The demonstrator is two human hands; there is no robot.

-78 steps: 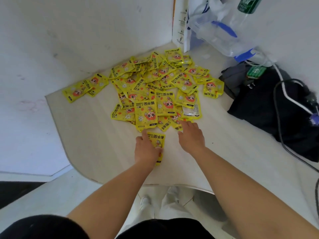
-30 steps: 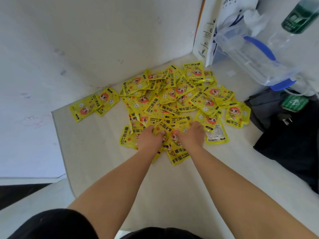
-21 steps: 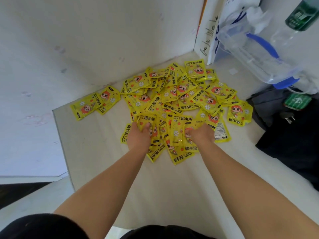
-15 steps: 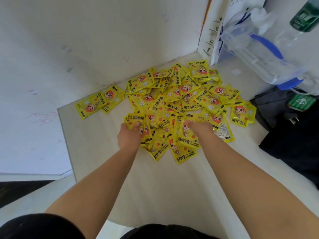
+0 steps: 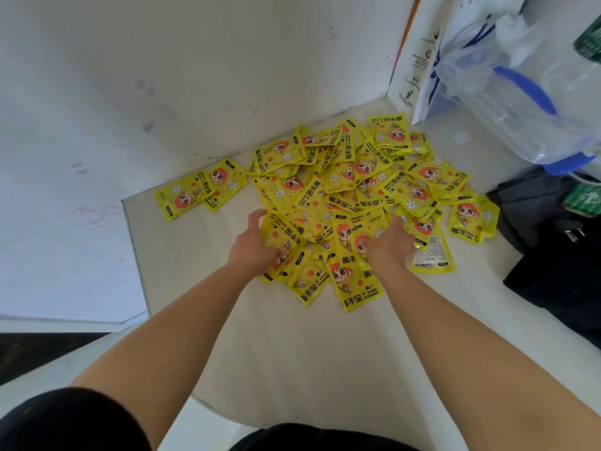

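Yellow hand-warmer pkts (image 5: 349, 177), glossy, printed w/ an orange-haired cartoon figure, white flowers & black lettering, are heaped overlapping on the pale table (image 5: 292, 353) by the wall corner; two are laid apart at the left. The heap's near edge is clutched from both sides: several pkts are grasped in the curled fingers of the left grip (image 5: 255, 247) and of the right grip (image 5: 388, 247).

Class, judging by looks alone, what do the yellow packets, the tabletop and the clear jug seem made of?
The yellow packets: likely thin printed plastic film, glossy; they crinkle and catch light. The tabletop: probably pale wood-look laminate, matt; faint grain lines. The clear jug: seemingly rigid transparent plastic; see-through walls.
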